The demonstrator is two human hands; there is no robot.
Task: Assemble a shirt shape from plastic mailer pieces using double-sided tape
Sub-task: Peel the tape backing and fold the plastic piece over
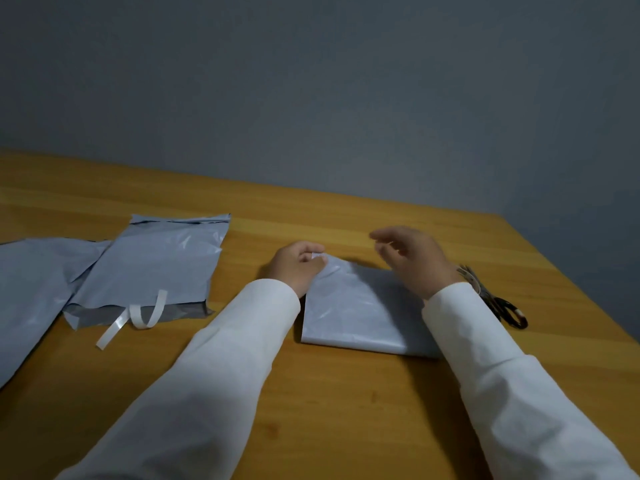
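Step in hand, as I read it: peeling tape backing at the top corner of the small mailer piece point(360, 306), which lies flat on the worktop point(346, 410) between my forearms. My left hand point(298, 266) is curled at that piece's 11 o'clock corner, fingertips pinching something small and white there; probably a tape liner tab, too small to be sure. My right hand point(412, 258) hovers over the piece's 1 o'clock edge, fingers loosely bent, holding nothing I can see.

Next move likely needs the corner pinned flat while the liner comes off, then this piece carried over to the others at 9 o'clock and lined up before contact. Thin film will stick on first touch and wrinkle, so alignment comes first.

Materials:
- Mailer pieces: thin grey-blue plastic film, glossy, creased, roughly rectangular, limp.
- Larger mailer point(152, 268) at 10 o'clock, dark inner flap showing at its near edge; it overlaps another sheet point(31, 289) at the far left.
- White liner strip point(138, 313) curls over that near edge, springy, slick.
- Scissors point(498, 299) at 3 o'clock, black handles, partly behind my right sleeve.
- Worktop: wood grain, smooth, yellowish.
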